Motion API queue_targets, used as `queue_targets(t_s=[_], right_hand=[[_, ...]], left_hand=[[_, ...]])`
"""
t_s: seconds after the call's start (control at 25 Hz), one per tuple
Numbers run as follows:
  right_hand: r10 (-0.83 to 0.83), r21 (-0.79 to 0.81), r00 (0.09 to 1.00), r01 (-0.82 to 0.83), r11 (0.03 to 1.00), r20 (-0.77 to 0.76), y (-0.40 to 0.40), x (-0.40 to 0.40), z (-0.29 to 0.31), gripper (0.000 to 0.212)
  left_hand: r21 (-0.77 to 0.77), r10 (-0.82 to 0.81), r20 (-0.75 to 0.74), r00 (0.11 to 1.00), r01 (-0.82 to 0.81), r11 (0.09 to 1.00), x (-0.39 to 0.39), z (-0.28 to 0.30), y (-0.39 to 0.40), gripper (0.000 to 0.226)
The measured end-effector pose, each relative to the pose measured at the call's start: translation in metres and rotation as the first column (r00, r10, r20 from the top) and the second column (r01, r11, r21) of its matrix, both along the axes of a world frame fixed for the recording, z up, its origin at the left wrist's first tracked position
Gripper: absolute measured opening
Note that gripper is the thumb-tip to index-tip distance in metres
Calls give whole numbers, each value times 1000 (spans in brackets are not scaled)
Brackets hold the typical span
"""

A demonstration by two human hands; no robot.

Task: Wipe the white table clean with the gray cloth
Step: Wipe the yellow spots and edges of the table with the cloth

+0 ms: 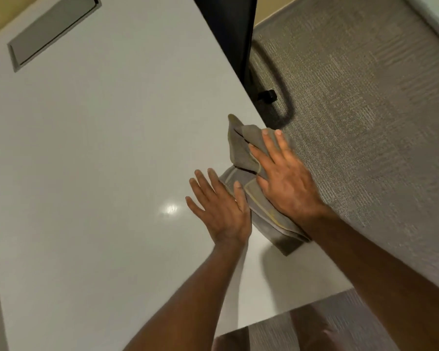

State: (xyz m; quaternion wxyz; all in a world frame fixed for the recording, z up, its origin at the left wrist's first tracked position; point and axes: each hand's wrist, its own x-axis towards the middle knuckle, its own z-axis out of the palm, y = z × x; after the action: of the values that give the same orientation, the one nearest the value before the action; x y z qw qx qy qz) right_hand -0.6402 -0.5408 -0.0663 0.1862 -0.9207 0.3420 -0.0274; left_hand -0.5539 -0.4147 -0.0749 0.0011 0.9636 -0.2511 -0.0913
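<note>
The gray cloth (241,150), crumpled with a pale yellow-edged hem, lies at the right edge of the white table (99,160). My right hand (287,181) lies flat on top of the cloth, fingers spread, pressing it to the tabletop near the edge. My left hand (219,206) rests palm-down on the bare table just left of the cloth, fingers apart, its thumb touching the cloth's near fold. Part of the cloth is hidden under my right hand and wrist.
A gray rectangular cover plate (52,31) is set into the table at the far left. Beyond the right edge is gray carpet (365,110), with a dark chair frame and its caster (268,95) close to the table. The table's near corner ends by my forearms.
</note>
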Motion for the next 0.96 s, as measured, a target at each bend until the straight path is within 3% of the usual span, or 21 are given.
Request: queue_targets(t_s=[0.2, 0.32, 0.52, 0.64, 0.8, 0.96], right_hand=[[-134, -141, 982, 115, 983, -132, 58, -18, 3, 68], [-221, -132, 963, 201, 971, -155, 100, -7, 4, 72], [-165, -130, 968, 142, 981, -189, 177, 69, 6, 69], [-62, -141, 979, 34, 989, -193, 231, 137, 2, 69], [65, -148, 979, -95, 984, -195, 316, 213, 2, 70], [203, -109, 968, -220, 969, -144, 409, 246, 8, 67]], left_hand=[[-168, -13, -100, 995, -4, 986, 6, 0, 10, 73], [-319, -153, -180, 972, 89, 943, 18, 7, 31, 71], [-283, -309, -116, 944, 267, 921, 86, 8, 158, 70], [-186, -213, -82, 974, 195, 963, 138, 9, 253, 76], [-136, 24, -18, 1000, -26, 990, 188, 7, 380, 68], [-171, 103, -22, 994, -105, 980, 205, 6, 470, 70]])
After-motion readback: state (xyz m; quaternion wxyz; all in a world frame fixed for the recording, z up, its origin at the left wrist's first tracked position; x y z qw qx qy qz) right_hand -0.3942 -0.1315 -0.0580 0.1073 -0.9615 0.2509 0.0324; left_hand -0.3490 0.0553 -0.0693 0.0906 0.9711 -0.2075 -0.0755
